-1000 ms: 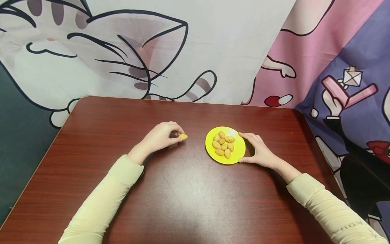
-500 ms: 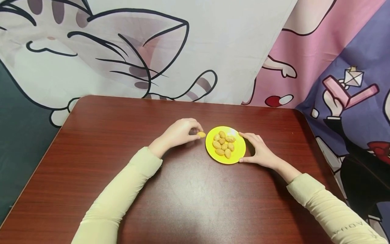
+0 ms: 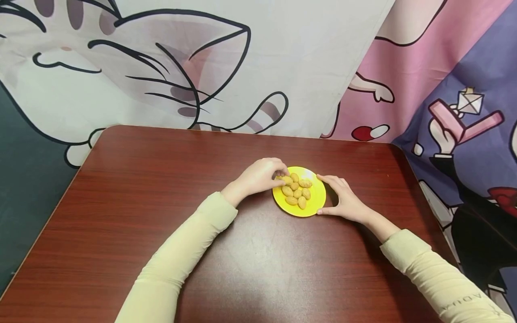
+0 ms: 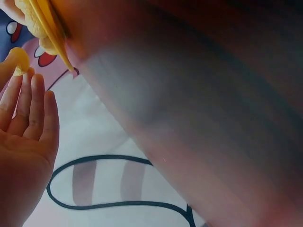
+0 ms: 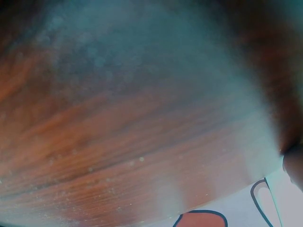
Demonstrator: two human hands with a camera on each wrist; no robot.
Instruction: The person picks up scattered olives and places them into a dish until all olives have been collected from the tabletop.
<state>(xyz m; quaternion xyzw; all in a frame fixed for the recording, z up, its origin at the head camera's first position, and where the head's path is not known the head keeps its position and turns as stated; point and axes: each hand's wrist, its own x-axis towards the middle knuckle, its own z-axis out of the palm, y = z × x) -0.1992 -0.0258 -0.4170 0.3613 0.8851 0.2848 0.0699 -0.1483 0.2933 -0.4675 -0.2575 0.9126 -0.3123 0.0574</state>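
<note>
On the dark red wooden table, a yellow plate [image 3: 315,198] bears several small yellow-brown, oval, nut-like pieces [image 3: 297,194]. My left hand [image 3: 258,177] is over the plate's left rim, its thumb and fingertips pinching one more such nut-like piece [image 4: 20,60]. From the head that piece is mostly hidden by the fingers; in the left wrist view it shows between thumb and fingertips, with the plate seen edge-on above. My right hand [image 3: 347,201] holds the plate's right rim between spread thumb and fingers. In the right wrist view only blurred tabletop and a sliver of hand appear.
The table [image 3: 250,269] has a rounded far edge against a white cloth [image 3: 307,67] with a cartoon cat. Pink and blue printed cloth [image 3: 484,58] hangs on the right, close to the table's right edge.
My left hand has moved right across the table, carrying the nut-like piece from beside the plate to above its left rim. The right hand and the plate have stayed in place.
</note>
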